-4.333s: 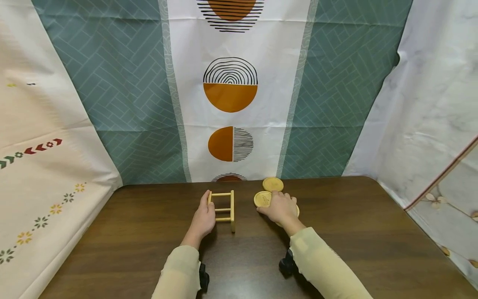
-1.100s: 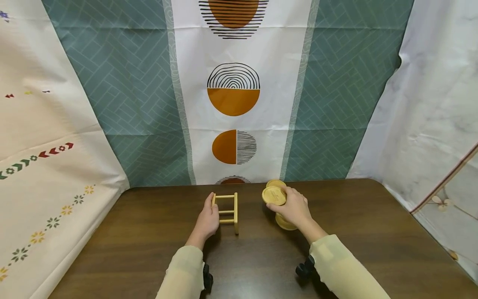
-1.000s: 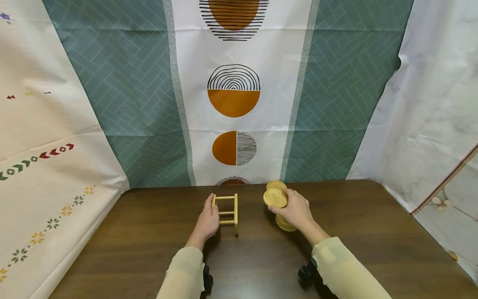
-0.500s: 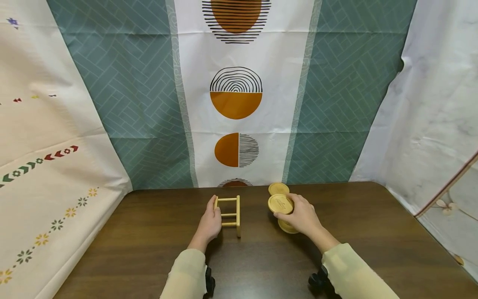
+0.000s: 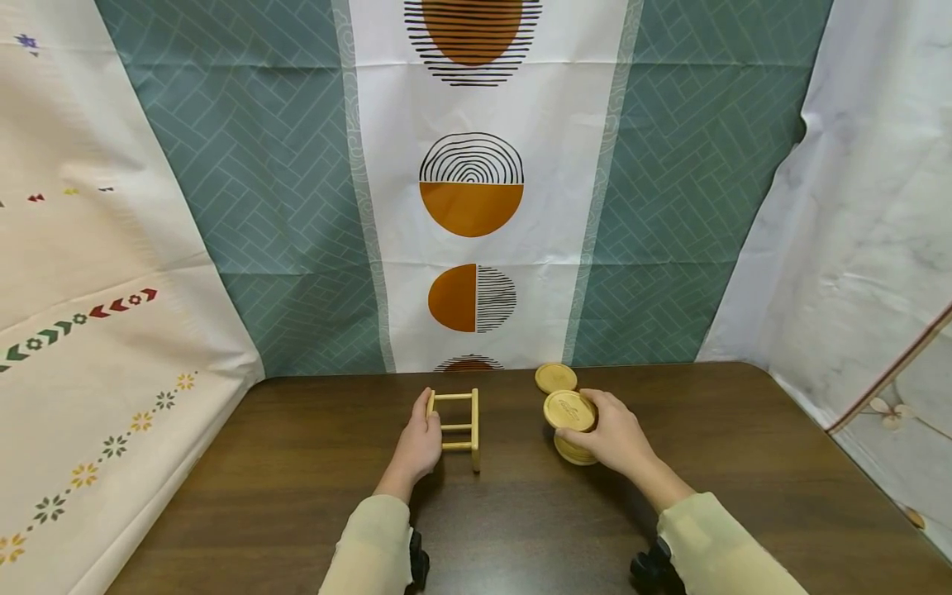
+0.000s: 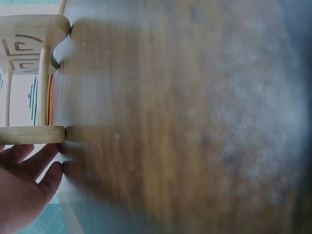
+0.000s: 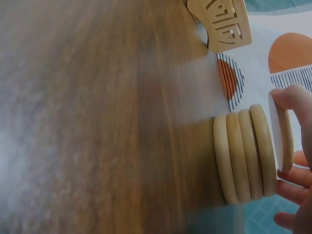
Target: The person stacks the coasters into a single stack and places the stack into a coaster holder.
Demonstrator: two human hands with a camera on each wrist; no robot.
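Note:
In the head view my left hand (image 5: pixel 418 442) grips the left side panel of a pale wooden rack (image 5: pixel 475 430) with three crossbars. In the left wrist view some fingers lie along the outside of the rack (image 6: pixel 31 134); the thumb is hidden there. My right hand (image 5: pixel 613 434) pinches a round wooden coaster (image 5: pixel 568 409) by its edge. That coaster (image 7: pixel 288 131) hangs tilted just above a stack of several coasters (image 7: pixel 251 156), a small gap apart. From the head view the held coaster partly hides the stack (image 5: pixel 573 453).
One more coaster (image 5: pixel 555 378) lies flat near the far edge of the brown table (image 5: pixel 513 529), behind the stack. A patterned cloth (image 5: pixel 476 207) hangs directly behind that edge. The rack stands left of the coasters.
My right hand has picked up a coaster that lay left of the stack and carried it rightward until it is over the stack. The left hand and rack stay together, unmoved.

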